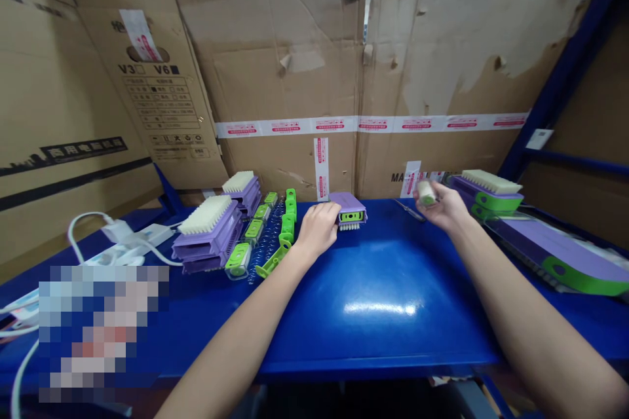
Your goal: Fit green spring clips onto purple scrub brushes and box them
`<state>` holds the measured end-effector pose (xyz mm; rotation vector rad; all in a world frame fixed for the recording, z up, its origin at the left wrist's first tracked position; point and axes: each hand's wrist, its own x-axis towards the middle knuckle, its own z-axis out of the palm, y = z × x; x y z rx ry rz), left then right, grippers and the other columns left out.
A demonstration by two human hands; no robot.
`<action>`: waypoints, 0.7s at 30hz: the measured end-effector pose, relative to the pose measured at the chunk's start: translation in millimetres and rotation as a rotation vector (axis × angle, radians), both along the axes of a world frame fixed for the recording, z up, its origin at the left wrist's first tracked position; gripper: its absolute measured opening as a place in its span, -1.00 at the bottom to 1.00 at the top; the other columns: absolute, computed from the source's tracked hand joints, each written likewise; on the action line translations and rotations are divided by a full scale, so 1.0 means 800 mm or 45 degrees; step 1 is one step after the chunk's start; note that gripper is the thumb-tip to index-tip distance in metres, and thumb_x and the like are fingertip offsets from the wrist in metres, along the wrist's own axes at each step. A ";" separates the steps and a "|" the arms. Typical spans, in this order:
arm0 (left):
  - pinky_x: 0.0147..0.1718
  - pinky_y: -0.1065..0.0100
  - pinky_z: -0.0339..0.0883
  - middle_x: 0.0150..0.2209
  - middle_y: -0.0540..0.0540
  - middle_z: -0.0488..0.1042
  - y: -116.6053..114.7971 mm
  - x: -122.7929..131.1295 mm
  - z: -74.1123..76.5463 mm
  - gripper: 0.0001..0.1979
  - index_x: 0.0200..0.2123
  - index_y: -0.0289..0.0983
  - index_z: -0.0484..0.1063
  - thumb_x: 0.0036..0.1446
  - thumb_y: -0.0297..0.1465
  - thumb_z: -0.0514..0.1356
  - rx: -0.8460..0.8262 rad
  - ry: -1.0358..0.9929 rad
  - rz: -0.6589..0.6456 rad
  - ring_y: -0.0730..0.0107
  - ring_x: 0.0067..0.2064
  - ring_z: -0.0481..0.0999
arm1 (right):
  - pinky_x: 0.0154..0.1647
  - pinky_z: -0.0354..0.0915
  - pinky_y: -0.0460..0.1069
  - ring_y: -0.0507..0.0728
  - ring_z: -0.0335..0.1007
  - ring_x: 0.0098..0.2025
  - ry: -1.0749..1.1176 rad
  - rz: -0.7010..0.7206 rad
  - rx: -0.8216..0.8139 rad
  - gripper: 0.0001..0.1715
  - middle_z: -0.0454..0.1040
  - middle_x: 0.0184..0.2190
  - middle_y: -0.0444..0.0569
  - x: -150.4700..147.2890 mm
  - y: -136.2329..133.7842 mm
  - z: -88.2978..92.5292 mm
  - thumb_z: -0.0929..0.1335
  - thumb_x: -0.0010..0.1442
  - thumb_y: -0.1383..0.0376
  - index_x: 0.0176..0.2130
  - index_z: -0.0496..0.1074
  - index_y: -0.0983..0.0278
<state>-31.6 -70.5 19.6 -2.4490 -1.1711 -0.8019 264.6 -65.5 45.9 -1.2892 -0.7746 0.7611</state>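
Observation:
My left hand (318, 229) is closed on the left end of a purple brush block (348, 201), which lies bristles down with a green inset in its near end. My right hand (445, 208) is raised and holds a small whitish piece with a green end (426, 194), somewhat blurred. Below that hand, a thin pointed tool (409, 210) lies on the blue table (373, 275). Left of my left hand run green brackets (287, 217), a line of clear springs (269, 242) and a row of green pieces in clear housings (254, 231).
Stacked purple brush blocks (209, 232) stand at the left, bristles up. More purple and green brush parts (555, 252) lie at the right. A white power strip (142, 237) with cables sits at far left. Cardboard walls (295, 78) close off the back.

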 end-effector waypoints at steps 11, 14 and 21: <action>-0.06 0.21 0.29 -0.04 -0.16 0.46 0.001 -0.001 0.000 -0.68 -0.13 -0.27 0.34 -0.01 -0.58 0.15 0.000 -0.004 0.006 0.17 -0.02 0.44 | -0.72 -0.04 -0.13 -0.01 0.11 -0.67 -0.176 0.342 -0.201 -0.68 0.44 -0.50 0.01 -0.060 -0.008 0.001 0.19 0.16 0.09 -0.35 0.33 0.28; -0.06 0.20 0.29 -0.05 -0.16 0.47 0.000 -0.002 0.000 -0.69 -0.14 -0.27 0.34 0.00 -0.57 0.15 0.006 0.009 0.008 0.16 -0.03 0.44 | -0.48 0.23 -0.04 0.17 0.41 -0.39 -1.203 -0.004 -0.308 -0.57 0.50 -0.35 0.09 -0.064 -0.008 -0.007 0.29 0.08 -0.01 -0.22 0.41 0.26; -0.06 0.20 0.29 -0.06 -0.16 0.46 0.001 -0.002 0.001 -0.68 -0.12 -0.27 0.34 0.01 -0.56 0.16 0.004 0.026 0.010 0.17 -0.03 0.44 | -0.20 0.29 0.07 0.31 0.44 -0.08 -1.777 0.117 -0.480 -0.39 0.51 -0.13 0.20 -0.069 -0.008 -0.018 0.20 0.18 -0.07 0.01 0.40 0.26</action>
